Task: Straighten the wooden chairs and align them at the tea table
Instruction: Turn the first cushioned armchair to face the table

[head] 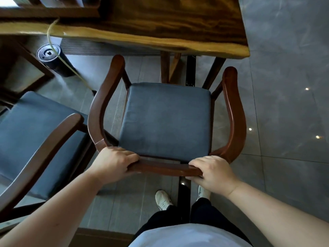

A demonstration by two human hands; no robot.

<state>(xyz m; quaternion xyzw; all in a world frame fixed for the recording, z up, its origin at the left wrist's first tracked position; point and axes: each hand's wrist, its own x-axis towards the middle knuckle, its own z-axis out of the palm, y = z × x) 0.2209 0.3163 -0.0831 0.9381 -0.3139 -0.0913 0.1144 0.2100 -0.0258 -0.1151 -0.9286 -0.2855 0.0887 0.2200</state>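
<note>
A wooden armchair with a curved reddish-brown back rail and a dark blue seat cushion stands directly below me, facing the tea table. Its arm tips reach close to the table's near edge. My left hand grips the left part of the back rail. My right hand grips the right part of the same rail. A second wooden chair with a blue cushion stands at the left, turned at an angle to the table.
A black cylindrical bin sits on the floor under the table's left side, with a yellow hose running past it. Table legs stand just beyond the chair seat. Grey tiled floor spreads to the right. My feet are behind the chair.
</note>
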